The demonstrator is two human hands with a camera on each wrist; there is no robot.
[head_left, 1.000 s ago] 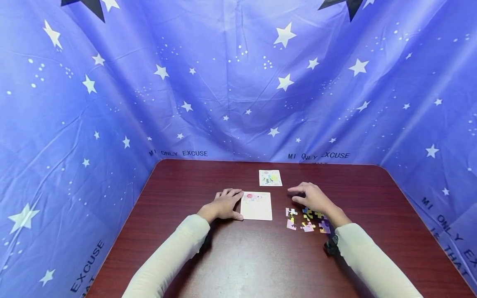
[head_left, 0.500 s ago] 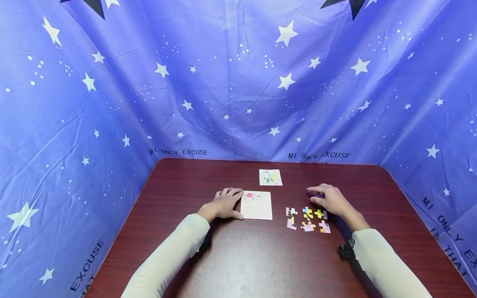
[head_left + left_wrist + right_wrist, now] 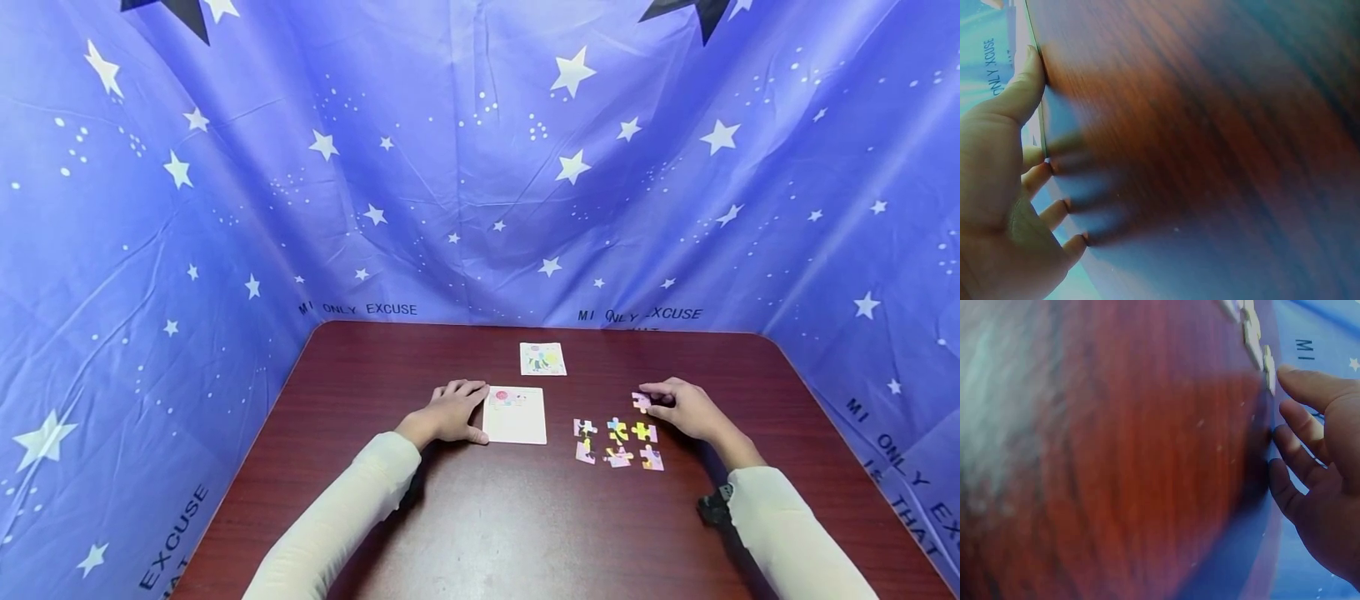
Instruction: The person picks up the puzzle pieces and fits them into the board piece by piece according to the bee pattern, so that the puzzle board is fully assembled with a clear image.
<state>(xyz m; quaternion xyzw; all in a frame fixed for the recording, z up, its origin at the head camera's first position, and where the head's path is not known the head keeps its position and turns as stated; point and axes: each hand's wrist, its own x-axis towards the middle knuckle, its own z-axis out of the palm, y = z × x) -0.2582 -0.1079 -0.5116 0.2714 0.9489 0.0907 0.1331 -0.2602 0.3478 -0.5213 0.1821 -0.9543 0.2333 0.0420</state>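
My left hand [image 3: 450, 414] lies flat beside a pale square puzzle board [image 3: 523, 423], its thumb and fingertips at the board's left edge. Coloured pieces [image 3: 512, 398] fill a strip along the top of that board. Over to the right, my right hand [image 3: 692, 408] pinches a pink puzzle piece [image 3: 641, 402] between thumb and forefinger, low over the table. Several loose jigsaw pieces [image 3: 619, 456] lie in two rows just nearer me. In the right wrist view the thumb of the right hand [image 3: 1329, 450] is close to pale piece edges [image 3: 1269, 369].
A small square picture card [image 3: 543, 359] lies behind the board. The dark red wooden table [image 3: 480, 508] ends at a blue star-printed cloth [image 3: 480, 208] on the back and both sides. A black device [image 3: 715, 507] is strapped at the right wrist.
My right hand has moved to the right and slightly nearer me, and a pink piece now shows at its fingertips. The left hand and the board stay in place.
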